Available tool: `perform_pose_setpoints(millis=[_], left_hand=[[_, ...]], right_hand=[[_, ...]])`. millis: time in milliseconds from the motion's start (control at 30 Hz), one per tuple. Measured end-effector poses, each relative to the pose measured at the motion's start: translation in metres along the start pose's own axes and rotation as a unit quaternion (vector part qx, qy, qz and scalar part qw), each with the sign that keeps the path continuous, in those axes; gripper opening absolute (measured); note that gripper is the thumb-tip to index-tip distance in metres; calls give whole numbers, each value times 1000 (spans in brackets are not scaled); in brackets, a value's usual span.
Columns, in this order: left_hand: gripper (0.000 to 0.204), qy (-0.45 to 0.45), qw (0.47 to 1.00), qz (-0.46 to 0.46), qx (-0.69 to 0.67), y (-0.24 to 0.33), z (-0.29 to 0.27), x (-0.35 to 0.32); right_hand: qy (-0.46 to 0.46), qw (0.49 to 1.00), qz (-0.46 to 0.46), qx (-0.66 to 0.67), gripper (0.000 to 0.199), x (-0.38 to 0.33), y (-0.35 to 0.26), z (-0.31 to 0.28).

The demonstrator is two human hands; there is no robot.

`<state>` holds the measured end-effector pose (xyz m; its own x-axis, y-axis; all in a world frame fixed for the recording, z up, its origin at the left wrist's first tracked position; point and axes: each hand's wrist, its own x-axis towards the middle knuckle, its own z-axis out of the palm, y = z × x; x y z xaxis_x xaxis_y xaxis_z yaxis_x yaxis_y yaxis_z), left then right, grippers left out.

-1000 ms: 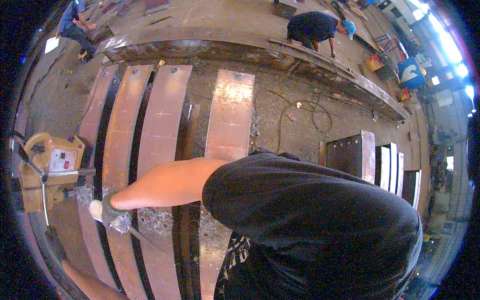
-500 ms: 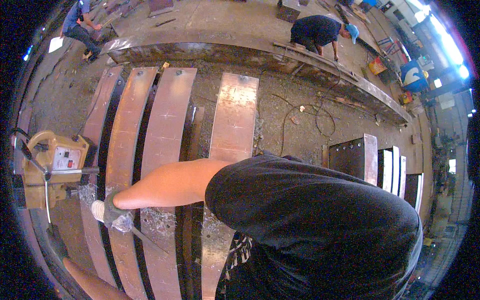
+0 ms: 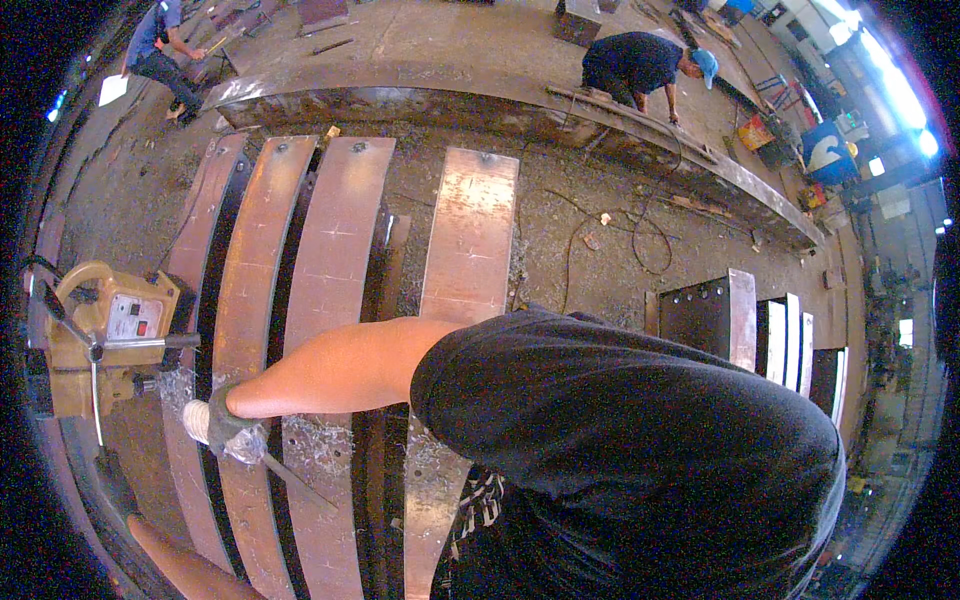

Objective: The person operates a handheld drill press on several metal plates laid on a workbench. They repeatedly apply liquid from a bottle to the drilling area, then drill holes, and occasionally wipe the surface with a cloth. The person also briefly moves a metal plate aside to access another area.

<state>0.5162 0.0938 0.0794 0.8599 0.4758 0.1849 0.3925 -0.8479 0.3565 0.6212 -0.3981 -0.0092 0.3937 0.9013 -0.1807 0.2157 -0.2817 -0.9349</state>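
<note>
A tan portable magnetic drill (image 3: 130, 310) stands at the left on the steel plates, with silver lever arms fanning from its hub. My left hand (image 3: 115, 485), in a dark glove, is closed at the lower end of a lever (image 3: 97, 405). My right hand (image 3: 228, 425), in a grey-green glove, is wrapped around a clear plastic bottle-like thing (image 3: 245, 445) with a thin stick or spout pointing down right. A pale ribbed round part shows beside that glove; I cannot tell what it is. Curled metal shavings (image 3: 320, 435) lie on the plates around it.
Several long rust-brown steel plates (image 3: 335, 230) lie side by side with dark gaps. A long steel beam (image 3: 400, 105) crosses behind them, where a person in a blue cap (image 3: 640, 70) bends. Another person (image 3: 160, 55) works at top left. A cable (image 3: 640, 240) loops over the ground.
Both my hands and the drill stay almost where they were. The person at top left has shifted a hand and the thin tool in it slightly.
</note>
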Motion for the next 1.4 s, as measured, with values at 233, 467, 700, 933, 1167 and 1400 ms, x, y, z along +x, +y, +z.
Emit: perform_pose_setpoints(millis=[233, 467, 700, 933, 1167, 1400], left_hand=[[33, -14, 994, -9, 109, 25, 5, 0], [33, 8, 999, 47, 22, -12, 3, 4], [36, -5, 996, -9, 88, 4, -6, -6], [40, -6, 996, -45, 81, 10, -10, -18], [41, -8, 999, -42, 15, 9, 2, -7], [43, -8, 998, -33, -60, -4, -1, -10]], right_hand=[[3, 1000, 2, -4, 64, 0, 1, 3], [-5, 1000, -12, -10, 65, 5, -9, 7], [-13, 999, -30, -13, 65, 11, -21, 10], [-17, 999, -38, -16, 66, 7, -23, -1], [-15, 999, -33, -10, 67, 9, -18, -18], [-19, 999, -39, -8, 67, 10, -21, -23]])
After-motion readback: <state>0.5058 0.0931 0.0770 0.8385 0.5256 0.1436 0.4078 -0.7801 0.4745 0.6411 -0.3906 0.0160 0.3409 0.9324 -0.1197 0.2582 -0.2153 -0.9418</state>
